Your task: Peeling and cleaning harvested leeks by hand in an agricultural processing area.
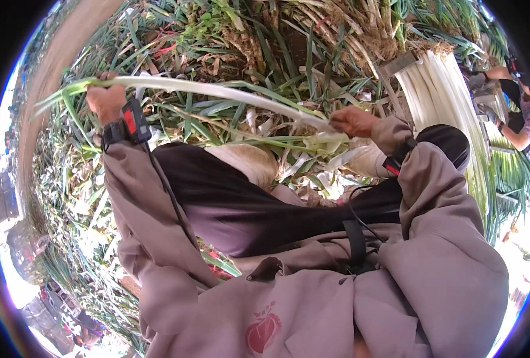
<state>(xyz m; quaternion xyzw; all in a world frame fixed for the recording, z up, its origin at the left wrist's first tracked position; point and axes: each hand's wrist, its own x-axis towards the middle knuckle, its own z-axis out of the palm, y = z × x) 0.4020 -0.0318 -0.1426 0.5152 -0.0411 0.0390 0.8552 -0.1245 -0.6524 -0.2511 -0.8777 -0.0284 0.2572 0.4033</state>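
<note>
A long green onion (217, 90) stretches across in front of me, white along most of its length and green at the left end. My left hand (107, 102) is closed round it where the green leaves begin. At the other end my right hand (353, 122) has its fingers pinched on the white part. A thin strip of outer leaf (235, 132) runs below the stalk, and pale loose skin (327, 142) hangs just under my right hand. Whether my right fingers also grip that skin cannot be made out.
Stripped leaves (217, 65) litter the ground all round my legs. Rooted, unpeeled onions (342, 30) lie in a heap at the far side. On the right stands a stack of clean white onions (438, 95), with another person (518, 113) beyond it. A blurred brown pole (53, 65) rises at the left.
</note>
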